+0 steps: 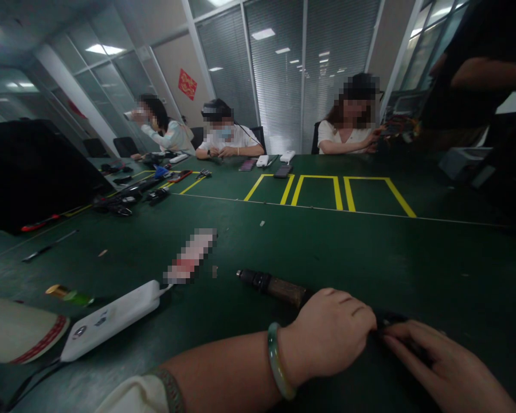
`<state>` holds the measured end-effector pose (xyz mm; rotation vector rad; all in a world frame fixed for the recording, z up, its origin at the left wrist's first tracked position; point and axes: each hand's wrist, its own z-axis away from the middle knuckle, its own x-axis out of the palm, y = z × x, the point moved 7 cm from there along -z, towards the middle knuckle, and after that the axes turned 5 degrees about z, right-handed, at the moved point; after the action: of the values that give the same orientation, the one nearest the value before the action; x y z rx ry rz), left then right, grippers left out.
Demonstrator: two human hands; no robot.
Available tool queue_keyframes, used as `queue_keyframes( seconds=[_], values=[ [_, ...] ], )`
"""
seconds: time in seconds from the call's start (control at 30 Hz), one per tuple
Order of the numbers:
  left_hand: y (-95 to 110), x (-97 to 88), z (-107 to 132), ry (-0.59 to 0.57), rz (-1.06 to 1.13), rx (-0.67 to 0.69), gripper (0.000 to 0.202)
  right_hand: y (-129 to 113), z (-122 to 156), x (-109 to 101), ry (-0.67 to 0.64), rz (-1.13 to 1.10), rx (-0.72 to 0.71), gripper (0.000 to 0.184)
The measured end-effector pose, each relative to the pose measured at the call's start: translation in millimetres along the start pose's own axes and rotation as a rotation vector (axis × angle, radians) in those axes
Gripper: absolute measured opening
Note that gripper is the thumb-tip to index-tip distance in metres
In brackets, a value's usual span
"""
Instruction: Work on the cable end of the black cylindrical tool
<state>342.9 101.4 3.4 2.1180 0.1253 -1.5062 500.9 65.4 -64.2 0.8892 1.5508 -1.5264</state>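
Note:
My left hand [329, 335] is curled into a loose fist near the bottom centre, closed over a dark rod-like tool [270, 285] that lies on the green table [327, 246]. The tool's black tip and brownish body stick out to the left of my fist. A green bangle [276, 361] circles my left wrist. My right hand [442, 361] lies just right of the left, its fingers pressed on the dark end of the same tool, which they mostly hide.
A white power bank [112, 318] with a cable lies at lower left, beside a small green-and-gold tube [69, 295] and a pixelated pink object [191, 255]. Yellow tape rectangles [331, 192] mark the table's middle. Three people sit at the far side; dark tools [124, 201] are scattered at left.

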Motion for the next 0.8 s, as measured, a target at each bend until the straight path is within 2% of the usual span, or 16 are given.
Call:
queue_keyframes(
  seconds=[0.67, 0.8],
  values=[
    [0.6, 0.8, 0.1, -0.014, -0.044, 0.001, 0.018, -0.7, 0.8, 0.3, 0.006, -0.006, -0.006, 0.032],
    [-0.2, 2.5, -0.1, -0.024, -0.036, -0.01, 0.017, -7.6, -1.5, -3.6, 0.012, -0.022, -0.019, 0.028]
  ],
)
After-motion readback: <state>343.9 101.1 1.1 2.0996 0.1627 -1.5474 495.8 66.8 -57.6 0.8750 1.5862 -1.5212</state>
